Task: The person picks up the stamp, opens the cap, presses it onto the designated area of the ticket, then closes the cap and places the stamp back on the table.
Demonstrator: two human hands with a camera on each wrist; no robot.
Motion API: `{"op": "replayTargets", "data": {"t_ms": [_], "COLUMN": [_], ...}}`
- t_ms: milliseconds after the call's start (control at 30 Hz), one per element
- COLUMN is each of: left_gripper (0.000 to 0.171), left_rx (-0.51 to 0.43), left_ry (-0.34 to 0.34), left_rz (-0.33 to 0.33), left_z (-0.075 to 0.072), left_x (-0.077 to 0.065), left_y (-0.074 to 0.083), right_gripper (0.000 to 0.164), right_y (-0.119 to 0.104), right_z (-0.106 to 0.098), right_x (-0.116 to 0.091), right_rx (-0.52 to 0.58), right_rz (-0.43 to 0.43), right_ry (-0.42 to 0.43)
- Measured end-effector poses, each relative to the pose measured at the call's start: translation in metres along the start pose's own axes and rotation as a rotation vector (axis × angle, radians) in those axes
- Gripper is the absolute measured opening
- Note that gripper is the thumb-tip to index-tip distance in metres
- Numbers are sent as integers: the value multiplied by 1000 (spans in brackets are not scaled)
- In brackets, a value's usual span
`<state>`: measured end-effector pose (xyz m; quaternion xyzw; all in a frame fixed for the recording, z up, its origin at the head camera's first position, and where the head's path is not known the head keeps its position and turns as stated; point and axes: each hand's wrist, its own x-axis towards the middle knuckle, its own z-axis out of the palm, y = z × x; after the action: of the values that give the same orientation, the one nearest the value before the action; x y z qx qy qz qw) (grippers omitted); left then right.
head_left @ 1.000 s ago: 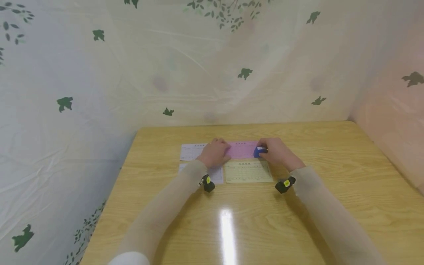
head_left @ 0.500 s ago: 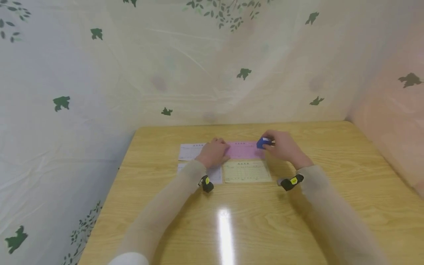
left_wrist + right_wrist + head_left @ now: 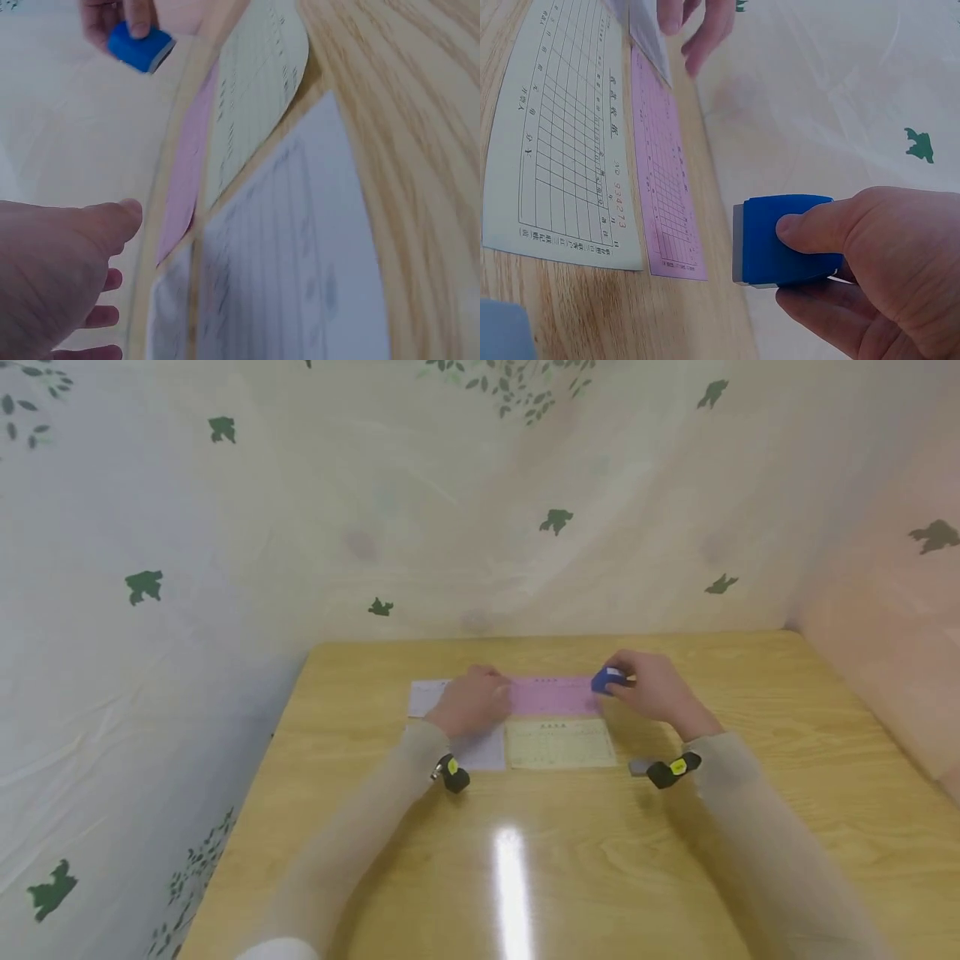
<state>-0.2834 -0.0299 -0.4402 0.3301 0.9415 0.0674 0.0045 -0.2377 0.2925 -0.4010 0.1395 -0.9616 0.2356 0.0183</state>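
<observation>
My right hand (image 3: 652, 685) pinches a blue stamp (image 3: 791, 236) between thumb and fingers, holding it up by the right end of the pink receipt slip (image 3: 555, 697). The stamp's grey base faces the slips in the right wrist view. My left hand (image 3: 471, 700), holding nothing, is over the white slips, its fingertips near the pink slip's left end. In the left wrist view its thumb is extended. In front of the pink slip lies a yellow-green receipt slip (image 3: 561, 744). A front white slip (image 3: 277, 247) and a back white slip (image 3: 426, 697) are partly hidden by my left hand.
A small grey block (image 3: 640, 767) rests on the wooden table (image 3: 600, 877), right of the yellow-green slip and beside my right wrist. A pale curtain with green leaf and bird shapes (image 3: 465, 527) hangs behind the table and along both sides.
My right hand has lifted the blue stamp off the pink slip and moved it up and right. My left hand has shifted slightly left, baring the pink slip's left end.
</observation>
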Motion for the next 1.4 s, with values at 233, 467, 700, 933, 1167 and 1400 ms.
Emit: {"op": "replayTargets", "data": {"t_ms": [233,467,700,933,1167,1400], "left_gripper": [50,54,54,53,52,53], "left_rx": [-74,-84,-124,-141,-153,-154], "left_ry": [35,17,-4,3,-7,-27], "left_rz": [-111,-153,-156,-143,-124,-112], "left_z": [-17,-17,-22,-18,-12,-5], "left_x": [-27,-48,-71,-95,-107,-106], "left_y": [-34,-51,-47,-37,-32,-31], "right_gripper": [27,25,26,27,27,28], "right_y": [6,5,3,3,-3,-13], "right_z": [-10,-15,-21,-23,-26,-22], "right_x": [3,4,6,10,12,11], "right_rx": [-6,2,-10,-18,-15,18], "right_rz": [4,-15,-7,-24,-14,-17], "right_ry": [-2,3,-8,-10,-11,-29]}}
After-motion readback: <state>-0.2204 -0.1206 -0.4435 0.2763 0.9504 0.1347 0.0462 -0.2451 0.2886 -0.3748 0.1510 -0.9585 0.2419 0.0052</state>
